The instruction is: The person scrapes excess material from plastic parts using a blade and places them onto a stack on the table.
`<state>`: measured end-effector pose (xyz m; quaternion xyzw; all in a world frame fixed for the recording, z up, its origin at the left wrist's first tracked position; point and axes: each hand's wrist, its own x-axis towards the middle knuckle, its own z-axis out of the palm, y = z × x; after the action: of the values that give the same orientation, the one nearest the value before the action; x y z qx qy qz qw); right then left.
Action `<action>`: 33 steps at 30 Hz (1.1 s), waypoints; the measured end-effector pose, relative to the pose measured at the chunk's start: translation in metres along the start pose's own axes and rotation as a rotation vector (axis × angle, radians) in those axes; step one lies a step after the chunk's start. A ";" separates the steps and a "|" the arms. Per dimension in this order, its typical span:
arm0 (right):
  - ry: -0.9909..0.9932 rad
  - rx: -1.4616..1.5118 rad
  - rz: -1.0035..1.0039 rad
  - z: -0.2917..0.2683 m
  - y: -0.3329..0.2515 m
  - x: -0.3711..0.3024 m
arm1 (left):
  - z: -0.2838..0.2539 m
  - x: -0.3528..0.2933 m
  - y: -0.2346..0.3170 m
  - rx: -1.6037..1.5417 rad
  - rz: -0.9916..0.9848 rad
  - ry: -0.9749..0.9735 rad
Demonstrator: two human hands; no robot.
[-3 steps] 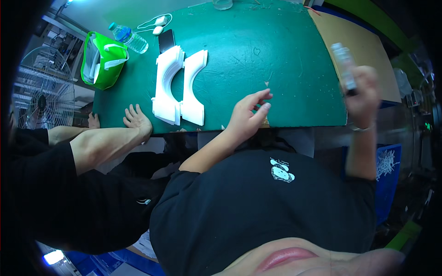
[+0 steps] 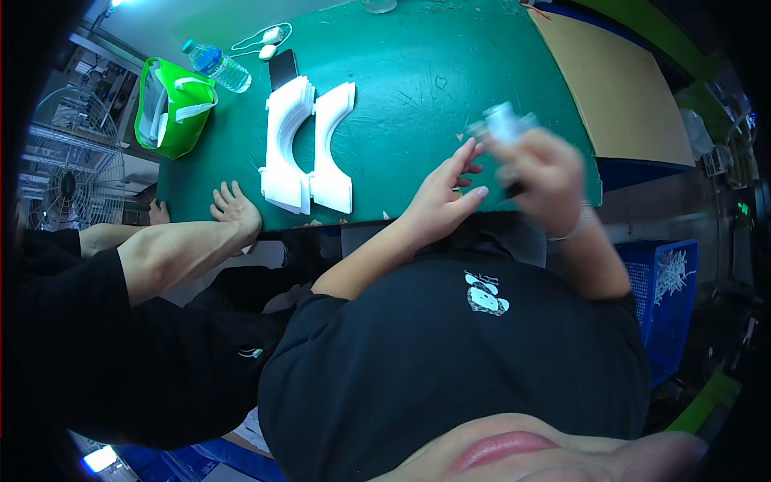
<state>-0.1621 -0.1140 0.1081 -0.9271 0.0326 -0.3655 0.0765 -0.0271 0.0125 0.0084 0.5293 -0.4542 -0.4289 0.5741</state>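
My left hand [image 2: 446, 193] is held over the front edge of the table, its thumb and fingers spread, with nothing in it. Close to its fingertips, my right hand [image 2: 550, 178] is closed around a small pale object with a dark end [image 2: 506, 124]. Motion blurs that object, so its kind cannot be made out. Farther left on the green tabletop lie a thick stack of white curved-cut sheets [image 2: 285, 149] and, beside it, a thinner stack of similar sheets [image 2: 333, 149]. Neither of my hands touches them.
A co-worker's hand [image 2: 237, 210] lies flat near the table's left front edge. Behind the sheets are a phone [image 2: 283, 68], a water bottle [image 2: 221, 68] and a green bag [image 2: 181, 112]. Cardboard [image 2: 618, 88] lies at right, above a blue crate [image 2: 662, 321] with white scraps.
My right hand has swung left from over the cardboard to beside my left hand, carrying the pale object. My left hand has barely moved. The whole view has shifted slightly.
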 end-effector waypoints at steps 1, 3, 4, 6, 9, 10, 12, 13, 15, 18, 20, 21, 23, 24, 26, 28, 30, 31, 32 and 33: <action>-0.063 0.042 -0.012 0.013 -0.015 0.000 | 0.002 0.001 0.002 0.165 0.182 0.020; -0.149 0.207 -0.019 0.037 -0.036 -0.001 | -0.006 0.001 -0.001 0.758 0.634 0.044; -0.150 0.208 -0.012 0.044 -0.041 -0.001 | -0.009 -0.006 -0.005 0.755 0.630 0.039; -0.167 0.416 0.039 0.054 -0.042 0.003 | -0.014 -0.017 -0.006 0.548 0.523 0.021; -0.361 0.574 0.105 0.052 -0.048 0.013 | -0.019 -0.028 -0.005 0.235 0.368 0.006; -0.389 0.678 0.114 0.050 -0.050 0.017 | -0.019 -0.030 -0.004 0.127 0.318 0.001; -0.576 0.755 0.238 0.044 -0.046 0.020 | -0.015 -0.032 -0.007 0.008 0.270 -0.007; -0.567 0.997 0.327 0.053 -0.038 0.017 | -0.014 -0.029 -0.010 -0.025 0.312 0.036; -0.623 1.471 0.620 0.053 -0.028 0.019 | -0.007 -0.031 -0.013 -0.400 0.214 0.075; -0.554 1.785 0.825 0.057 -0.023 0.018 | -0.014 -0.027 -0.022 -0.297 0.122 0.127; -0.486 1.728 0.804 0.055 -0.014 0.014 | -0.009 -0.028 -0.011 -0.427 0.099 0.179; -0.450 1.689 0.760 0.048 -0.010 0.011 | -0.010 -0.028 -0.008 -0.442 0.096 0.176; -0.333 1.545 0.666 0.031 -0.005 0.008 | -0.014 -0.032 -0.006 -0.447 0.098 0.172; -0.280 1.413 0.609 0.023 -0.003 0.007 | -0.015 -0.033 -0.003 -0.449 0.095 0.174; -0.219 1.045 0.558 0.010 0.002 0.002 | -0.017 -0.037 0.008 -0.400 0.153 0.178; -0.248 0.853 0.549 0.009 0.006 -0.007 | -0.018 -0.040 0.011 -0.388 0.159 0.186; -0.275 0.660 0.533 0.013 0.002 -0.012 | -0.019 -0.044 0.012 -0.376 0.167 0.191; -0.188 0.611 0.458 0.018 -0.004 -0.014 | -0.019 -0.045 0.012 -0.368 0.182 0.184; -0.101 0.560 0.383 0.023 -0.009 -0.016 | -0.020 -0.046 0.013 -0.360 0.198 0.176; -0.080 0.514 0.315 0.028 -0.009 -0.018 | -0.021 -0.048 0.015 -0.352 0.214 0.167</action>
<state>-0.1558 -0.0999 0.0774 -0.8746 0.0793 -0.3085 0.3655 -0.0168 0.0649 0.0194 0.4035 -0.3770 -0.3929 0.7354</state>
